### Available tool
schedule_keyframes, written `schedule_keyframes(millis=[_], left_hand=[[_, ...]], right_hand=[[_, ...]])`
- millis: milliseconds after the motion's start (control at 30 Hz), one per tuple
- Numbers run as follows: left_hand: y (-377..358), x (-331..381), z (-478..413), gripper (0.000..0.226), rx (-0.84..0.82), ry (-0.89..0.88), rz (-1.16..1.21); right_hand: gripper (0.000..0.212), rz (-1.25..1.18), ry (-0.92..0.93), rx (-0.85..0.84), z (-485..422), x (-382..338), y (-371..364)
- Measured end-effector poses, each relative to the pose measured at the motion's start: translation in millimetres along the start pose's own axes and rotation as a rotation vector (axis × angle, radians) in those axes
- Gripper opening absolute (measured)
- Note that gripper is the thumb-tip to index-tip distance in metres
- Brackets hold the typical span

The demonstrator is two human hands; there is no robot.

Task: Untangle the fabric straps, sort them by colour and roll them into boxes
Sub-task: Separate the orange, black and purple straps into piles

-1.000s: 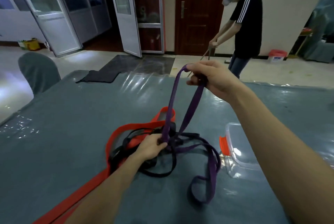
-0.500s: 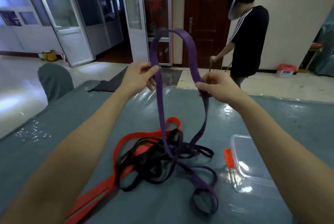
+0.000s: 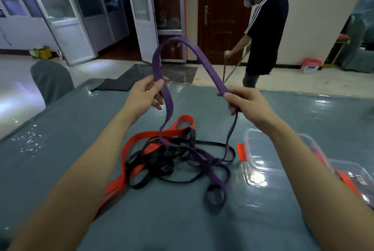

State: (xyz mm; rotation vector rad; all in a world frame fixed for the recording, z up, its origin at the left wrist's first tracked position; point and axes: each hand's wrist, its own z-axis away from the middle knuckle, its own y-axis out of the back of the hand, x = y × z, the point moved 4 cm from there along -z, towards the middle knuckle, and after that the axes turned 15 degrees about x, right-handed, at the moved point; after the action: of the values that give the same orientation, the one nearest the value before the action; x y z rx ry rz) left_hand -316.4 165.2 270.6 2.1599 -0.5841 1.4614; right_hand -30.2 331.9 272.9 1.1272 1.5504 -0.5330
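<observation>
A purple strap (image 3: 178, 45) arches high above the table, held at both sides. My left hand (image 3: 144, 93) pinches its left run and my right hand (image 3: 245, 102) grips its right run. Both runs drop into a tangle on the table, where the purple strap loops through a black strap (image 3: 153, 159) and over a red strap (image 3: 133, 145). Two clear plastic boxes with red clips, one (image 3: 261, 155) right of the tangle and another (image 3: 348, 175) further right, lie partly behind my right forearm.
The table (image 3: 60, 129) has a grey-blue cover under shiny plastic. A covered chair (image 3: 51, 80) stands at its far left corner. A person in a black shirt (image 3: 265, 32) stands beyond the far edge holding sticks. A dark mat lies on the floor behind.
My left hand rose from the tangle and took the strap's left run. The raised purple loop has widened as my hands moved apart, and more strap has lifted off the pile.
</observation>
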Motion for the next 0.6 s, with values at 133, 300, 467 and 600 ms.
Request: schedule_keyframes(millis=[133, 300, 467, 600], left_hand=[[-7.0, -83.3, 73.3, 0.018, -0.162, 0.204, -0.143], [-25.1, -186.7, 207.3, 0.026, -0.594, 0.436, -0.418], [-50.0, -211.0, 280.5, 0.047, -0.694, 0.436, -0.485], [-88.9, -199.1, 282.1, 0.027, -0.577, 0.405, -0.467]], right_hand=[[0.018, 0.028, -0.221, 0.093, 63.0, 81.5, 5.9], [0.023, 0.527, -0.327, -0.114, 165.6, 195.4, -12.3], [0.023, 0.782, -0.533, -0.002, 223.7, 249.1, 14.4], [0.037, 0.866, -0.394, 0.186, 237.7, 244.5, 28.0]])
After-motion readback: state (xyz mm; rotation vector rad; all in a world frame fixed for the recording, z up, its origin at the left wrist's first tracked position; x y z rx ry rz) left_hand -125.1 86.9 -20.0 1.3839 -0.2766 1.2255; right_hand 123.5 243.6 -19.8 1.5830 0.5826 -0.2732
